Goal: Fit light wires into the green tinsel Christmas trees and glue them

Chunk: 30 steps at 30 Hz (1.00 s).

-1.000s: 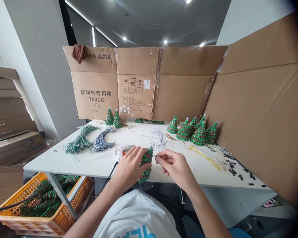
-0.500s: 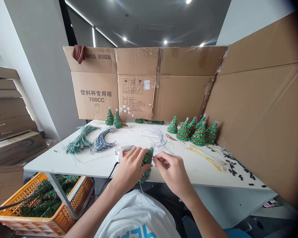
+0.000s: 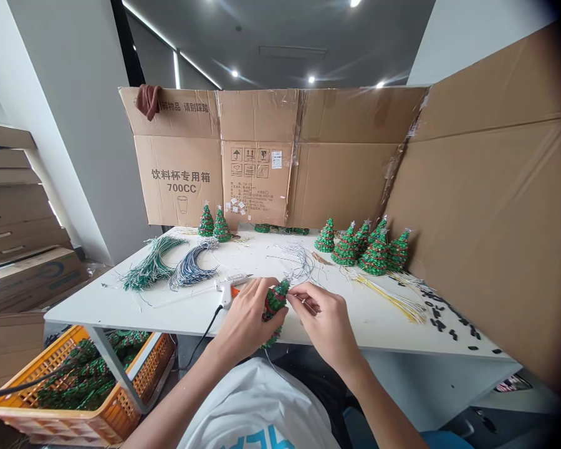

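Note:
A small green Christmas tree (image 3: 275, 300) with red trim and a silvery tip is gripped in my left hand (image 3: 247, 315), over the table's front edge. The tree leans slightly, and a thin wire hangs from its base toward my shirt. My right hand (image 3: 321, 315) is beside the tree's upper right side, thumb and forefinger pinched at its trim. What lies in that pinch is too small to make out; it may be a thin strand. Just left of my left hand lies a white glue gun (image 3: 225, 290) with an orange trigger.
Several finished trees (image 3: 373, 249) stand at the back right, two more (image 3: 214, 223) at the back left. Wire bundles (image 3: 152, 265) lie left, yellow strips (image 3: 395, 299) and black bits right. Cardboard walls (image 3: 257, 156) enclose the table. An orange crate (image 3: 116, 408) holds green garland below left.
The tree has turned and tilted a little in my left hand. My right fingers have shifted slightly, staying close to its side.

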Motion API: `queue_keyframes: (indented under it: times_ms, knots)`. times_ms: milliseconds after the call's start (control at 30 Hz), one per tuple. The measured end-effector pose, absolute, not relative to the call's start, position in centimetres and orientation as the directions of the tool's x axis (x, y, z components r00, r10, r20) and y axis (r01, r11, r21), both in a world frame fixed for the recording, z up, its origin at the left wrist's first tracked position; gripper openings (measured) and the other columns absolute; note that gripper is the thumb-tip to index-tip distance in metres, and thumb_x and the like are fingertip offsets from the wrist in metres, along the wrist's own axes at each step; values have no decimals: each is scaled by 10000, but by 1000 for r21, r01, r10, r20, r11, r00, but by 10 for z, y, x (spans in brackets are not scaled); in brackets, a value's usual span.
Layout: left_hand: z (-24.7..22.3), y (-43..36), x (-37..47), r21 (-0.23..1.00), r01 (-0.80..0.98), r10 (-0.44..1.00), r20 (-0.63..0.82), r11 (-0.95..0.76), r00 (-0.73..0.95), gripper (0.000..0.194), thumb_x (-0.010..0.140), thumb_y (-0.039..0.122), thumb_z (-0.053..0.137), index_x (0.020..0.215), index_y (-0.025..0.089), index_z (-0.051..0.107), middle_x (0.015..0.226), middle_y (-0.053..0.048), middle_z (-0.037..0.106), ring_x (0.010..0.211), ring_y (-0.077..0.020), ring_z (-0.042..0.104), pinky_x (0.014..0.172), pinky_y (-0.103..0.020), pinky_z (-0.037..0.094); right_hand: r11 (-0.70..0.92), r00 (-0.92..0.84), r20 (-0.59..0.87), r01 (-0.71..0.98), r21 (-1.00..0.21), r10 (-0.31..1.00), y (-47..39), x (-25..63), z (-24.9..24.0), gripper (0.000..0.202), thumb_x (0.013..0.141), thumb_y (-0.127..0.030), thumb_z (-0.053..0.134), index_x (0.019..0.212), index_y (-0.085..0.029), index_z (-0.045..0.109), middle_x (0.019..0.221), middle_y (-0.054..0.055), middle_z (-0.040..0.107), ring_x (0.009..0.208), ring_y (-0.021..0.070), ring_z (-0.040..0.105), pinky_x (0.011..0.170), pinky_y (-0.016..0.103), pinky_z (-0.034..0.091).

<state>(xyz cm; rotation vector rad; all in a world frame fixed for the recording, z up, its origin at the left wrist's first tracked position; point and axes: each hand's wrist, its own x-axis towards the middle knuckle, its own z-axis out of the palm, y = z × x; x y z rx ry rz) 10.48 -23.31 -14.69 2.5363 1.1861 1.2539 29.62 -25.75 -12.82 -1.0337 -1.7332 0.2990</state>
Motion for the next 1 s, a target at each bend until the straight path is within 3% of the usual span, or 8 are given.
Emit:
queue_keyframes:
  times_ms: [133,300,500,600,733,1000]
  knots:
    - [-147,-234,103,378,624,683,631,-684,366,311,1007,334,720,1223,254,511,1027,-20,718,925,-253,689,797,-359,507,627,-99,685,511,-588,722,-259,296,-126,136,1035,-219,663,927,-236,743,843,27,787,707,199,721,641,293,539]
    - [-141,-240,98,266,660,607,709,-703,360,312,1041,391,683,1267,256,517,1070,-47,722,945,-266,703,781,-360,504,677,-115,736,505,-536,668,-264,297,-119,156,1067,-249,654,954,-247,761,864,37,781,725,203,720,667,311,565]
    - [-137,-240,94,271,653,581,748,-708,319,327,1036,395,711,1263,260,519,1148,-60,748,996,-271,733,817,-369,523,606,-79,633,401,-687,770,-268,299,-114,133,1007,-345,766,1074,-230,766,803,19,744,566,164,648,571,296,564]
    - [-139,-237,93,267,669,589,745,-694,313,350,1011,387,748,1239,260,515,1165,-67,756,1008,-284,742,816,-378,530,578,-72,597,367,-729,799,-267,301,-112,88,1005,-311,752,1006,-224,752,721,-6,690,572,165,637,586,288,565]
    - [-142,-236,94,242,682,587,738,-690,333,338,1011,374,747,1229,261,515,1149,-67,755,1013,-292,738,831,-397,539,620,-95,655,450,-643,749,-268,301,-110,149,1036,-254,683,894,-232,723,800,20,719,660,176,640,643,293,542]
    - [-140,-239,95,234,674,567,756,-700,327,347,1009,377,753,1230,260,514,1161,-74,752,1014,-288,740,828,-397,549,700,-135,747,488,-522,651,-264,294,-121,135,1086,-247,617,981,-244,702,897,34,749,764,195,694,729,312,558]
